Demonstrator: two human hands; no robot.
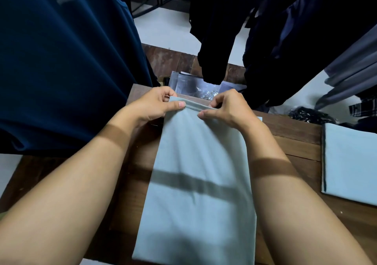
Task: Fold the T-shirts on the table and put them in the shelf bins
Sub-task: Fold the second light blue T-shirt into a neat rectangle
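A single head-worn wide-angle view looks forward and steeply down from close above the surface (pixel 293 140). Both forearms enter from the lower corners; the left hand (pixel 152 105) and right hand (pixel 226 109) lie just above frame centre.

Two hands (pixel 155 105) (pixel 226 109), two pale blue T-shirts (pixel 200 173) (pixel 350 162), one wooden table (pixel 295 142).

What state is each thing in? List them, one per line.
light blue T-shirt: folded into a long strip on the table.
left hand: pinches its far left corner.
right hand: pinches its far edge.
folded T-shirt: lies flat at the right, untouched.
dark blue shirt: hangs at the left.
black garments: hang beyond the table.
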